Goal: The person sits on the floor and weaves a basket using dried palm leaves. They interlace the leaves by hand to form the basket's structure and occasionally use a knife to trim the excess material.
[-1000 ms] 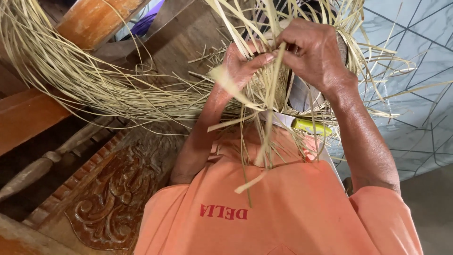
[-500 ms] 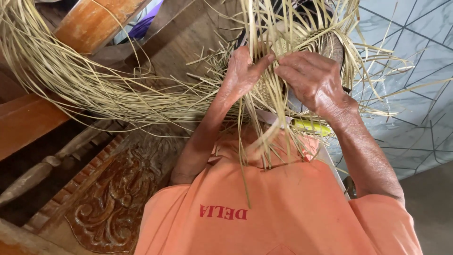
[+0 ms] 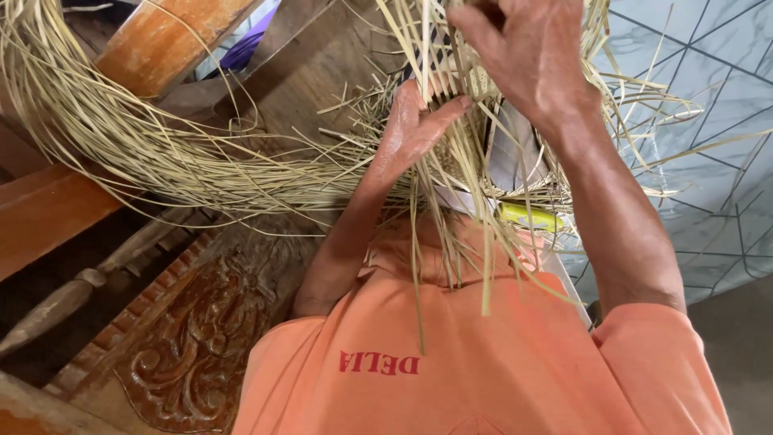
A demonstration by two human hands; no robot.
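left hand (image 3: 415,133) closed on a bunch of pale straw strips (image 3: 451,193), thumb pinching them, strands hanging down over the orange shirt (image 3: 483,370). right hand (image 3: 523,56) above it, fingers curled gripping the upper strips of the woven piece (image 3: 475,80). long loose straw bundle (image 3: 121,153) trails left across carved wooden furniture (image 3: 193,346). yellow-handled tool (image 3: 527,216) just below the strips, beside tiled floor (image 3: 708,145).

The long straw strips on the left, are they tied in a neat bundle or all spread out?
Spread out. The straw strips fan loosely in a curve over the wooden furniture, with stray ends sticking out; no tie shows.
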